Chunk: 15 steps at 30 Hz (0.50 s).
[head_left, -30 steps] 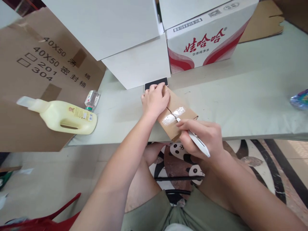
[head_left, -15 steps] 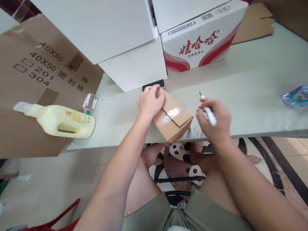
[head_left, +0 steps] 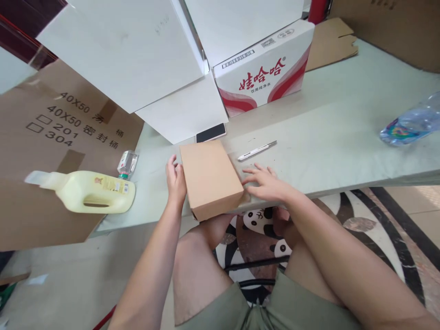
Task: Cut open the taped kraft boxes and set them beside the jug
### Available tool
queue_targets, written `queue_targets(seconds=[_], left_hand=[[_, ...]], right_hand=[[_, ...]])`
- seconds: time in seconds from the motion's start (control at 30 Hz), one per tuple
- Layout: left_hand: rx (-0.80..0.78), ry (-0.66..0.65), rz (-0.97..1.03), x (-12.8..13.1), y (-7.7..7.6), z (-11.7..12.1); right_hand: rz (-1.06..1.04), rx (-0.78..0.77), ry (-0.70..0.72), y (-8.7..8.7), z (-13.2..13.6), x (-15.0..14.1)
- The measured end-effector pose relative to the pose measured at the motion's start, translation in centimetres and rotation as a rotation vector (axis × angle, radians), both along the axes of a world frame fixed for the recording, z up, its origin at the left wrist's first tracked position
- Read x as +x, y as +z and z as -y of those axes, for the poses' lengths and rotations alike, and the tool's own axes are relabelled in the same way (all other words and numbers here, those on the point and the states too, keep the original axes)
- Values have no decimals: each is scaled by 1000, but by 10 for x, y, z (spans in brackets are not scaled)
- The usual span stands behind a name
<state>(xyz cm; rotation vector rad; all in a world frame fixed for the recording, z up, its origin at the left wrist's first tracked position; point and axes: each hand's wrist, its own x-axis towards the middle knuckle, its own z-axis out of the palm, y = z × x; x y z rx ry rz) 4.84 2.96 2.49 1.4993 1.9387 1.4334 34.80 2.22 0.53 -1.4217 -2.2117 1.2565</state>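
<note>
A small brown cardboard box (head_left: 211, 172) lies at the table's front edge with a plain, untaped face up. My left hand (head_left: 176, 181) rests along the box's left side, fingers raised and a little bent, not wrapped round it. At the right front corner is my right hand (head_left: 263, 182), its fingers spread and their tips at or very near the box's side. Just beyond that hand, a white utility knife (head_left: 256, 151) lies on the table with its grey tip pointing right.
Behind the box lie a dark phone (head_left: 211, 133) and a white-and-red water carton (head_left: 261, 85) beside stacked white boxes (head_left: 185, 107). To the left are a yellow detergent bottle (head_left: 77, 192), a small clear bottle (head_left: 128, 162) and a big carton (head_left: 27, 151). A plastic bottle (head_left: 409, 123) lies right.
My right hand has put down the utility knife and come to the box. The box has been turned so its taped face no longer shows; my left hand has shifted to its left side.
</note>
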Motion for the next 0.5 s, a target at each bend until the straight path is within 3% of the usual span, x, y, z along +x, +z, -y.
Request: queue_targets(seconds=[0.1, 0.2, 0.37, 0.5], left_hand=[[-184, 232, 357, -8, -14, 20], [-187, 175, 712, -13, -19, 45], [-291, 109, 832, -20, -22, 85], [-290, 91, 818, -16, -22, 99]], right_hand=[[-340, -90, 46, 3, 1, 5], [-547, -70, 75, 0, 0, 4], [-506, 27, 79, -6, 2, -19], [-442, 149, 65, -3, 3, -37]])
